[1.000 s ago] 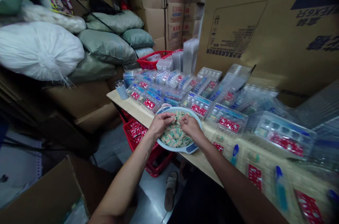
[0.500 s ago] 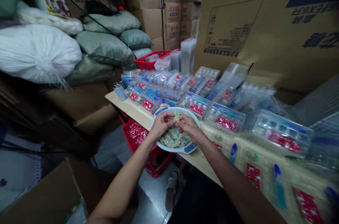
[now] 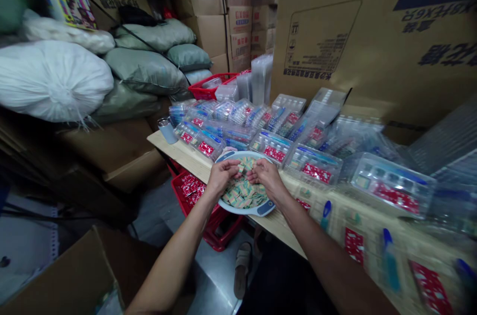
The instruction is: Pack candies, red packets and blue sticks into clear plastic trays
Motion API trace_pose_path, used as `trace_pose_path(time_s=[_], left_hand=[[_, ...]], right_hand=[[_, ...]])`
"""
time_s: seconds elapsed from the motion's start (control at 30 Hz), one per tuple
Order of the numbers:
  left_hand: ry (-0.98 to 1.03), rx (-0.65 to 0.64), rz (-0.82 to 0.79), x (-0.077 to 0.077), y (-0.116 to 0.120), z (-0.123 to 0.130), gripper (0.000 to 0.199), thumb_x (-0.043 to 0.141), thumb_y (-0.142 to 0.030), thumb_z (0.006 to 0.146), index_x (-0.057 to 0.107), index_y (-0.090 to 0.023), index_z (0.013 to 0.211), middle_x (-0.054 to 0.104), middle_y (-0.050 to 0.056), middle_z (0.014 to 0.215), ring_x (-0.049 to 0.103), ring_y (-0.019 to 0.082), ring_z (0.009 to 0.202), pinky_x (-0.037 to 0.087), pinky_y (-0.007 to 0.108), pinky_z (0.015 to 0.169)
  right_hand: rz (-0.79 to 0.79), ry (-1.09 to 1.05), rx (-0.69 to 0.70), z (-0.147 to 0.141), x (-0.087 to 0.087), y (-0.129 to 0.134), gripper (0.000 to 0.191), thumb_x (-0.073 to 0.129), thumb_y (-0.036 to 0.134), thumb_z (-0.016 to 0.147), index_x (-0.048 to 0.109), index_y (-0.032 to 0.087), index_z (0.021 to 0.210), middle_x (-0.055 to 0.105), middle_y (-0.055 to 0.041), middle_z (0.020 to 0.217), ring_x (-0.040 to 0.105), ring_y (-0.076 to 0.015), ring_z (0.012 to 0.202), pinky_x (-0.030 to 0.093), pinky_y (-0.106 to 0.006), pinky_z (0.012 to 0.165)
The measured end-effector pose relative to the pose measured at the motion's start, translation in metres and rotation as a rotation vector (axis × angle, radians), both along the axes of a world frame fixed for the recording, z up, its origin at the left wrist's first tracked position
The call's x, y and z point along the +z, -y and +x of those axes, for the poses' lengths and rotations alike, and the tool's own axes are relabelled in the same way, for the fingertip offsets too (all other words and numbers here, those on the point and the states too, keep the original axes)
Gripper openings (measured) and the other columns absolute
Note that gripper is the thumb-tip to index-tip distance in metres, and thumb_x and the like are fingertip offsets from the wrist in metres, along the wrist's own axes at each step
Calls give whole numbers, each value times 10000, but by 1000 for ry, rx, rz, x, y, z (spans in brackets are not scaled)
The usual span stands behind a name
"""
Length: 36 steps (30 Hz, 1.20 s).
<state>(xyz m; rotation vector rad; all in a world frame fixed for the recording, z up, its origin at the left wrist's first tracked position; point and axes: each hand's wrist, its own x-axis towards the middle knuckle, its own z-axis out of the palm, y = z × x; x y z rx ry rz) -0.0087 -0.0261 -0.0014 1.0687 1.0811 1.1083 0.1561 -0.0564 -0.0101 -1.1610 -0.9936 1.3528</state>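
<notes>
Head view: your left hand (image 3: 222,177) and right hand (image 3: 266,178) curl half-closed just above tan-green packets (image 3: 244,193) heaped in a round white bowl (image 3: 238,211) on the wooden table (image 3: 179,153), though whether you're pinching any is hard to tell.

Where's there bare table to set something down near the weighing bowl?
Bare wood runs along the table's front edge, left of the white weighing bowl, with clear blister trays behind it. A smaller patch sits right of the bowl, before the card-backed packs. Behind and right of the bowl is crowded.
</notes>
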Motion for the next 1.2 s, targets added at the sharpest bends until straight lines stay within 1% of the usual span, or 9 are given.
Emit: trace_pose_path(time_s=[0.1,0.3,0.43,0.53,0.67,0.83,0.97,1.1,1.2], left_hand=[[-15,40,36,1,1,0,263,829,-187,693,782,-128,945,715,34,755,637,131,616,533,252,653],[-40,-214,90,3,8,4,439,860,-354,724,780,-141,1100,740,48,875,661,159,727,544,291,750],[-32,-260,87,1,8,3,586,904,-318,671,740,-170,1213,720,18,808,665,146,696,540,276,733],[-8,-242,23,1,7,2,547,912,-325,659,757,-162,1158,724,25,814,683,151,712,557,284,758],[15,-207,-21,3,6,3,502,959,-320,581,768,-127,1003,726,33,793,684,148,705,575,282,760],[9,-212,-32,5,7,6,440,935,-392,638,758,-114,930,749,46,859,673,111,706,569,223,733],[70,-124,-34,5,4,3,404,950,-241,601,745,-115,926,733,24,760,673,106,653,575,203,681],[228,18,-101,11,-1,-2,384,858,-100,686,744,-131,1052,736,23,792,710,108,682,598,188,703],[265,30,-152,16,-2,-5,304,802,-44,734,752,-112,1026,737,40,811,720,103,698,597,164,711]], right_hand=[[39,10,37,2,0,1,213,596,398,765,522,211,832,641,14,665,587,-123,559,484,-244,557],[70,156,79,0,-7,-1,223,586,426,793,502,220,782,587,27,618,506,-120,499,396,-230,480],[129,332,4,-1,-13,-5,158,560,380,849,511,231,868,575,38,638,527,-144,548,408,-240,523],[204,474,-35,1,-12,-5,111,536,293,869,549,225,955,573,38,647,554,-167,610,423,-255,580],[295,658,-33,2,-7,1,204,514,185,866,601,198,1050,622,4,707,597,-195,694,450,-285,679],[390,832,-24,-6,-2,10,292,476,122,891,641,154,1129,713,-111,993,648,-242,949,471,-341,893],[495,892,-27,-9,0,17,427,442,79,888,620,130,1272,689,-148,1156,620,-259,1105,465,-379,996],[642,929,-101,-6,-2,22,459,441,53,855,669,146,1242,688,-123,1086,637,-254,1052,512,-376,957],[753,938,-25,-5,-3,25,420,449,43,840,717,169,1138,683,-104,1014,647,-240,992,530,-364,939]])
